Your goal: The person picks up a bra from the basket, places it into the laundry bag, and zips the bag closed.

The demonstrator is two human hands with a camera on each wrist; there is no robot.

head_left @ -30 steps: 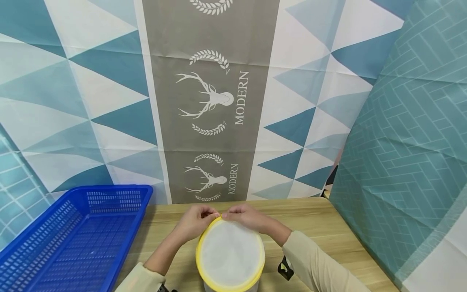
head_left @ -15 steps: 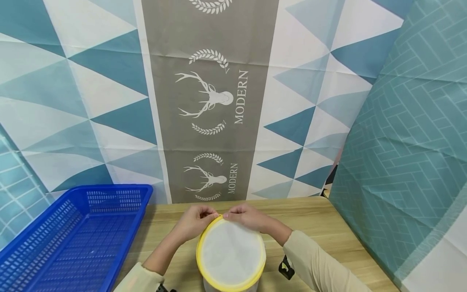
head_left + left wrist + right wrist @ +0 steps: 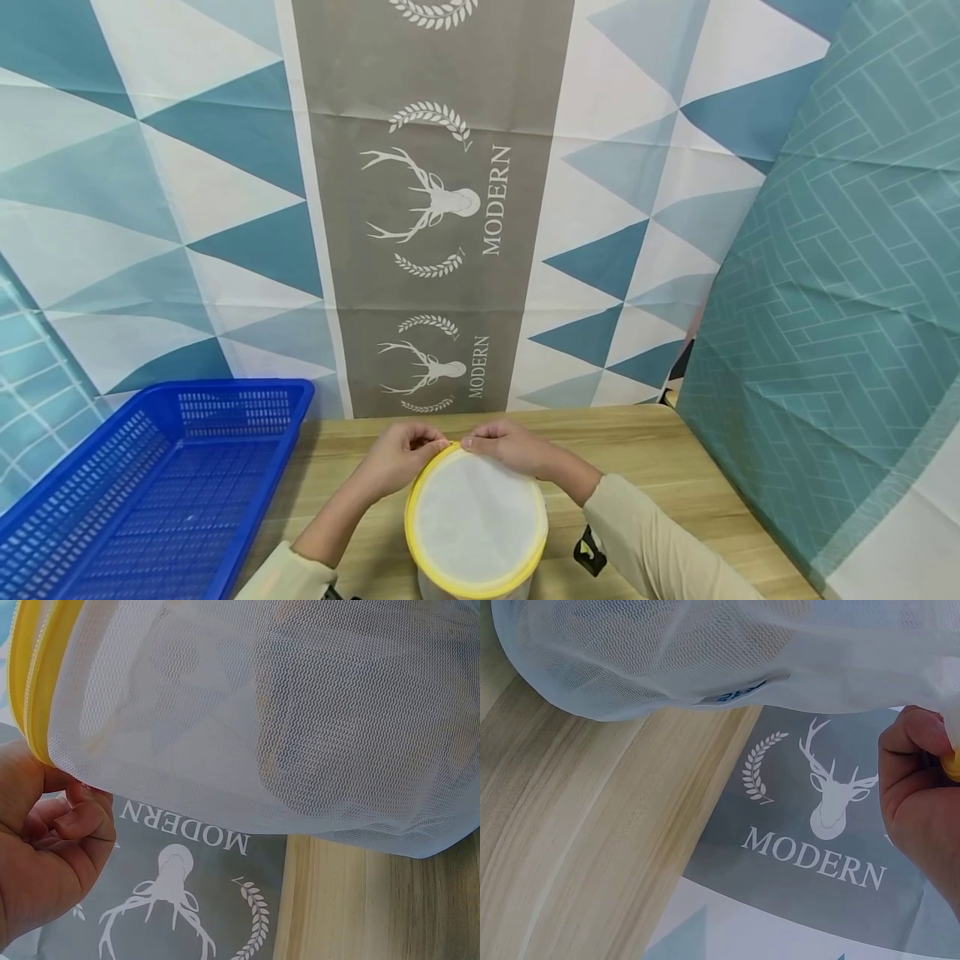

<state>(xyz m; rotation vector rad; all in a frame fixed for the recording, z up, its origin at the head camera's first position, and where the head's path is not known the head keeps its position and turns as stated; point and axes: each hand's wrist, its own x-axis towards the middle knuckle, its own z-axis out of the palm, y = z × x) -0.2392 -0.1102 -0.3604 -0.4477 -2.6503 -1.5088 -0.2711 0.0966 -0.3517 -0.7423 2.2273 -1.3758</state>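
A white mesh laundry bag with a round top and yellow zipper trim stands upright on the wooden table. My left hand pinches the trim at the bag's far edge between thumb and fingers. Just to its right, my right hand pinches the same rim, thumb on top. In the left wrist view the mesh side hangs beside my curled left fingers, and a darker shape shows dimly through it. The right wrist view has a blue-lettered label on the bag and my right hand gripping yellow trim.
A blue plastic basket with perforated walls stands at the left. Behind the wooden table hangs a patterned cloth with deer heads and triangles. A teal cloth borders the right side.
My right hand has slid slightly rightward along the rim, widening the small gap between the hands. The left hand stays in place, and the bag's top has shifted very slightly right.
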